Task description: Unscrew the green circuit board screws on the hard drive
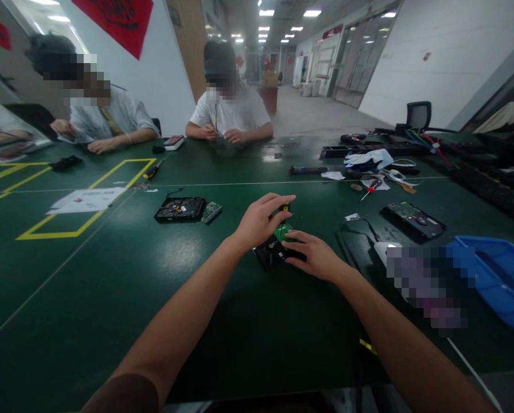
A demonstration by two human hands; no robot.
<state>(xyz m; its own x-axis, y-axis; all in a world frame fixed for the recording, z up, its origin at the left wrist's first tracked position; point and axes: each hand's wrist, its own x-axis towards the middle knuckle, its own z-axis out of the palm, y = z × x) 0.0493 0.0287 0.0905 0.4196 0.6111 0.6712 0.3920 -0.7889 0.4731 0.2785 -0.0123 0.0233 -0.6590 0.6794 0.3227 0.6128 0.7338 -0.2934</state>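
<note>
Both left hand and right hand partly hide a black drive — green board showing between; whether either grips anything, I cannot tell.

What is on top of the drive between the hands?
A green board shows over the far end of the drive; the right hand covers part of both. What they cover cannot be seen.

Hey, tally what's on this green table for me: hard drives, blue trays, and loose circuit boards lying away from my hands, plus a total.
Hard drives: 3 (left drive, drive at your hands, right drive)
Blue trays: 1 (blue tray)
Loose circuit boards: 1 (circuit board beside the left drive)
Total: 5
</note>
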